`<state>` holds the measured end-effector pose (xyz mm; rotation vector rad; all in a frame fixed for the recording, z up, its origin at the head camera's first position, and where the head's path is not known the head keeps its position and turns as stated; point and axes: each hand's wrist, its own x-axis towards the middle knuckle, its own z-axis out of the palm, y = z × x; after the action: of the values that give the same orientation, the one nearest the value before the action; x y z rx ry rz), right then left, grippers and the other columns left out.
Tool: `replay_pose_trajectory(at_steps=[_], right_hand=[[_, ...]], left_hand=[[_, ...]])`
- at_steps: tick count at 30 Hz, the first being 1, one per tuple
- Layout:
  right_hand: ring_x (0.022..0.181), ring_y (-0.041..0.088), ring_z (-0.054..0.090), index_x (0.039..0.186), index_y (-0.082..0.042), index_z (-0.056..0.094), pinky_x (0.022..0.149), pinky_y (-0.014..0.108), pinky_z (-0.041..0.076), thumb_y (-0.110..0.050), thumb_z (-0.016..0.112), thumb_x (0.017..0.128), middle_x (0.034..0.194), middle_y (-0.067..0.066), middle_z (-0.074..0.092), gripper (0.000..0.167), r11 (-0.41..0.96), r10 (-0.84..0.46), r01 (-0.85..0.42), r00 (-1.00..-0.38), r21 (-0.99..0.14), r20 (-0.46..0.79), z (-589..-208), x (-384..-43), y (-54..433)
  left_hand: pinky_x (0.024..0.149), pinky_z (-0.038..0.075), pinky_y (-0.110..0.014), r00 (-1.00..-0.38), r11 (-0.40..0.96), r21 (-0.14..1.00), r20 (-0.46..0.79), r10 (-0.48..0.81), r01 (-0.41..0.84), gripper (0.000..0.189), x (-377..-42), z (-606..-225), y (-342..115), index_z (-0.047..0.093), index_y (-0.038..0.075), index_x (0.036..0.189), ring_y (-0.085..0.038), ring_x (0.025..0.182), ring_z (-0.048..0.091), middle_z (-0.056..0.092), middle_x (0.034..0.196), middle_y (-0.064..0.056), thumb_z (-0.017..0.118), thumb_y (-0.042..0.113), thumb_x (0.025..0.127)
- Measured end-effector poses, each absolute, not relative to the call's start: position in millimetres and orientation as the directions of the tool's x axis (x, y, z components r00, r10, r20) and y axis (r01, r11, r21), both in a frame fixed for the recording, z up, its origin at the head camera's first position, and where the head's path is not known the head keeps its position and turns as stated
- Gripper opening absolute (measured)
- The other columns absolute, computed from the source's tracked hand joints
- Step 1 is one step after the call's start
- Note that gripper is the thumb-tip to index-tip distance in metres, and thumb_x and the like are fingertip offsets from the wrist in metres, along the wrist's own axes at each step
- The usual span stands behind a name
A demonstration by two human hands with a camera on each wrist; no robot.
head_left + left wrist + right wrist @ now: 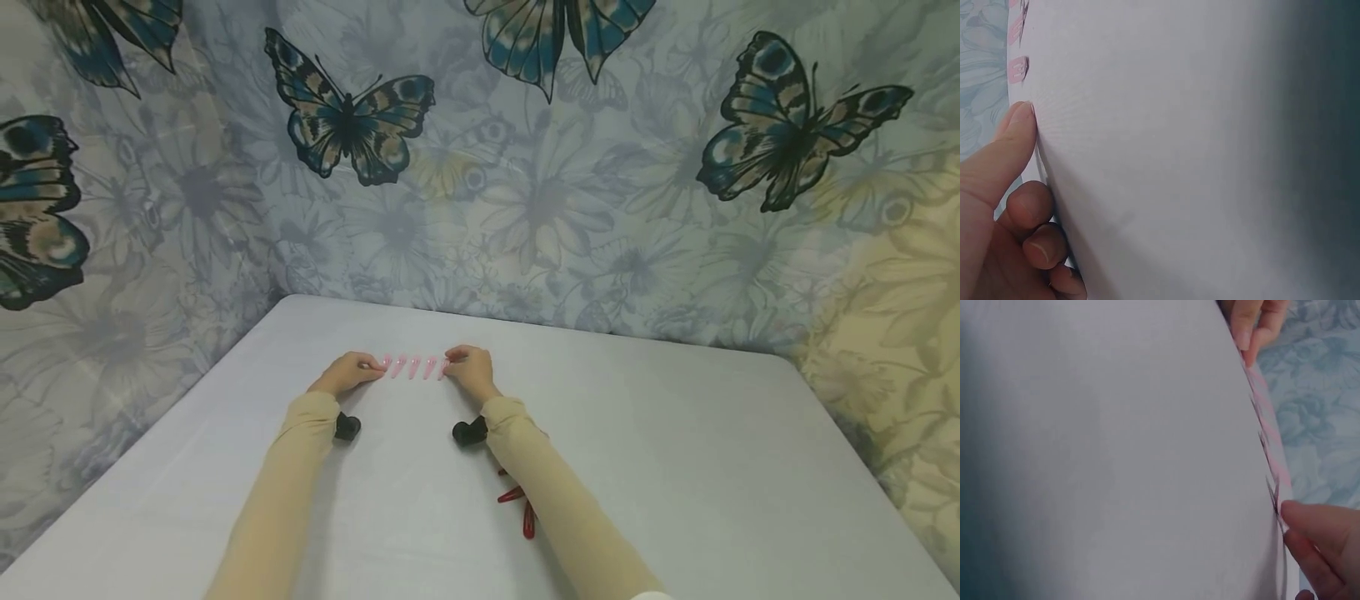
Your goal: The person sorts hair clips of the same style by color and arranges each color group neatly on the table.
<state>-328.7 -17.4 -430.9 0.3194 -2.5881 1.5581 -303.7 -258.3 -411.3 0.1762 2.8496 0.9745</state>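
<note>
Several pink snap hair clips (415,367) lie in a slanted row on the white table, side by side. At the row's left end my left hand (347,372) has thumb and forefinger together at the leftmost clip, which the fingertips partly hide. In the left wrist view, its other fingers are curled, and a pink clip (1018,69) lies just beyond the thumb. My right hand (472,372) pinches the rightmost clip (1278,490) between thumb and forefinger. Red hair clips (528,521) lie by my right forearm, partly covered by the sleeve.
The white table (675,467) reaches back to a wall covering (540,208) printed with butterflies and flowers. Dark wrist cameras (470,432) sit on the inner side of both wrists, low over the tabletop.
</note>
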Motion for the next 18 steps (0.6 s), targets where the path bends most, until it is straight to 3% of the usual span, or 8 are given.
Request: replay_pose_trajectory(at_steps=[9,18], right_hand=[[0.125,0.031,0.055,0.114,0.001,0.069,0.105,0.042,0.042,-0.003,0.064,0.082,0.120,0.017,0.069,0.033,0.325,-0.073,-0.019,-0.997,-0.945,-0.005,-424.3,-331.6,-11.0],[0.125,0.028,0.055,0.117,0.002,0.068,0.109,0.041,0.040,-0.008,0.062,0.088,0.126,0.015,0.067,0.032,0.255,-0.077,0.047,-0.995,-0.966,-0.068,-405.3,-327.1,0.9]], left_hand=[[0.100,0.042,-0.052,-0.986,0.792,0.607,-0.086,0.145,0.064,0.023,-300.0,-409.7,-257.2,0.069,-0.003,0.100,-0.043,0.114,0.055,0.058,0.130,-0.029,0.063,0.017,0.093],[0.098,0.043,-0.051,-0.985,0.787,0.611,-0.068,0.158,0.084,0.024,-302.5,-411.9,-257.8,0.069,-0.004,0.101,-0.040,0.108,0.057,0.060,0.127,-0.029,0.063,0.017,0.093]])
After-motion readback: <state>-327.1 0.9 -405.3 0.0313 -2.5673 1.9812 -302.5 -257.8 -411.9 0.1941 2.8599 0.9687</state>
